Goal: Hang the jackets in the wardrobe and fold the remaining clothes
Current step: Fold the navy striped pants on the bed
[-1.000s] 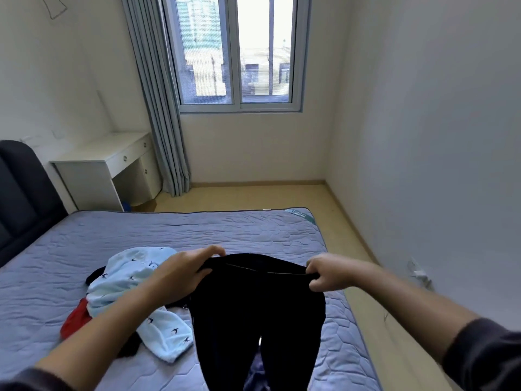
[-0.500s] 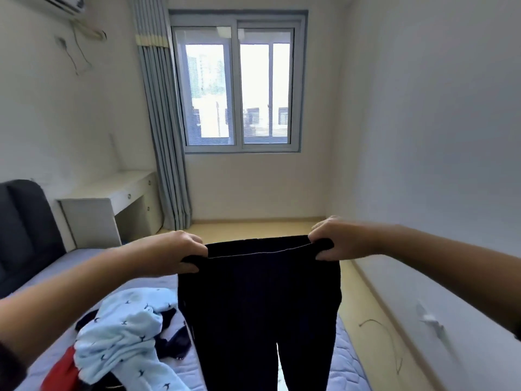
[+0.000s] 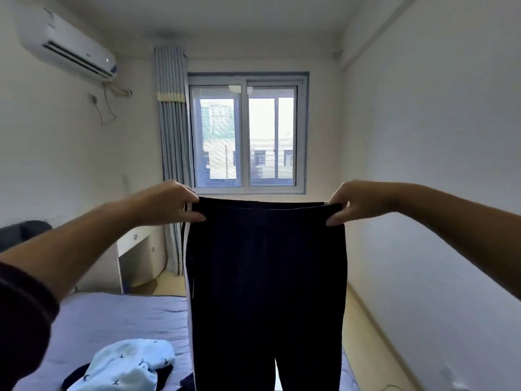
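Both hands pinch the trousers [image 3: 265, 277] waistband level, legs hanging straight down.

Dark navy trousers [image 3: 265, 277] with a white side stripe — pale-blue garment [image 3: 127, 365], small dark motifs.

Light: daylight, one source, the window [image 3: 248, 136] ahead of me, panes glaring white. Elsewhere: dim, soft shadows. Trousers [image 3: 265, 277] I hold: backlit, nearly black, detail lost. Walls [image 3: 437, 165]: bowed at frame edges. Focus: slightly soft.
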### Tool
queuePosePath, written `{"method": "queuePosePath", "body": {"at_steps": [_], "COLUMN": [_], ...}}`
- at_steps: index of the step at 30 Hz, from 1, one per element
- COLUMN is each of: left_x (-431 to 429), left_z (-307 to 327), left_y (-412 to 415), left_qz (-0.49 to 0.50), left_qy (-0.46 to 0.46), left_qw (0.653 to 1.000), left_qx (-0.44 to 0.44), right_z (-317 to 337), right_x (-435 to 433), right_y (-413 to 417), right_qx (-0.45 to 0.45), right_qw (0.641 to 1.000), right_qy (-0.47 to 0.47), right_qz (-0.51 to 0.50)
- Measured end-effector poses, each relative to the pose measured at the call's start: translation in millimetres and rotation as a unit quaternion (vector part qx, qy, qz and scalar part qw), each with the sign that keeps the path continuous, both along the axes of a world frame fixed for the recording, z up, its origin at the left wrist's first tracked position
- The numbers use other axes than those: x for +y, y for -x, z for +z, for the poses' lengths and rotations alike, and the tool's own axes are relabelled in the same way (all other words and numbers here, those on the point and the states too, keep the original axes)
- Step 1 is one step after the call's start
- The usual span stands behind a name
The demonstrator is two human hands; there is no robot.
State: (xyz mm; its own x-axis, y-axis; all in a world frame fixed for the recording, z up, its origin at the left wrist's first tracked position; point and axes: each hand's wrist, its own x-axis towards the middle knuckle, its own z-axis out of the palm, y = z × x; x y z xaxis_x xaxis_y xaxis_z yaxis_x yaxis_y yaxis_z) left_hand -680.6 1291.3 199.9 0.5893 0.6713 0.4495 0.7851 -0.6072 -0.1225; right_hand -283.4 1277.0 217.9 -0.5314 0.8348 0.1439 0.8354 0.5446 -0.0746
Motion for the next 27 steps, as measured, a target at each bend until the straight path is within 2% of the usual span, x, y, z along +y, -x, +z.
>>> {"method": "queuePosePath", "body": {"at_steps": [3,6,7,10,13,14,17,20,23,25,27], "left_x": [1.5,2.9,2.8,6.8,6.4,6.0,1.2,-0.4,-1.6,-0.4,3.3], "left_z": [26.9,40.9,45.3,55.5,50.6,48.8,45.4,41.9,38.3,26.1,-1.3], "left_y": [-3.8,-13.9,-16.2,-11.5,-12.9,-15.2,-17.0,-12.9,-14.3,-22.1,-30.4], "left_qz": [0.009,0.070,0.073,0.058,0.056,0.049,0.039,0.031,0.022,0.039,0.065], "left_qy": [-0.068,-0.046,-0.055,-0.072,-0.037,-0.045,-0.069,-0.037,0.078,0.123,0.157], "left_qw": [0.998,0.989,0.989,0.996,0.997,0.998,0.992,0.982,0.953,0.916,0.862], "left_qx": [0.008,0.121,0.120,0.012,0.025,0.014,-0.103,-0.182,-0.293,-0.381,-0.477], "right_z": [19.9,19.2,20.9,33.3,31.9,30.2,28.8,25.1,20.3,9.4,-12.5], "right_x": [1.9,1.8,2.5,4.8,4.6,5.1,-0.4,-6.7,-4.0,0.1,0.9], "right_y": [0.6,6.5,7.9,5.6,4.9,4.8,2.7,6.5,11.6,17.8,29.3], "right_qx": [0.089,-0.021,-0.033,0.050,-0.004,0.012,0.209,0.379,0.420,0.454,0.510], "right_qw": [0.990,0.996,0.994,0.979,0.989,0.988,0.967,0.924,0.904,0.882,0.842], "right_qy": [-0.111,-0.085,-0.103,-0.198,-0.143,-0.149,-0.144,-0.045,0.069,0.105,0.122], "right_qz": [0.009,-0.019,-0.023,-0.011,-0.038,-0.040,-0.024,0.001,-0.029,-0.076,-0.126]}}
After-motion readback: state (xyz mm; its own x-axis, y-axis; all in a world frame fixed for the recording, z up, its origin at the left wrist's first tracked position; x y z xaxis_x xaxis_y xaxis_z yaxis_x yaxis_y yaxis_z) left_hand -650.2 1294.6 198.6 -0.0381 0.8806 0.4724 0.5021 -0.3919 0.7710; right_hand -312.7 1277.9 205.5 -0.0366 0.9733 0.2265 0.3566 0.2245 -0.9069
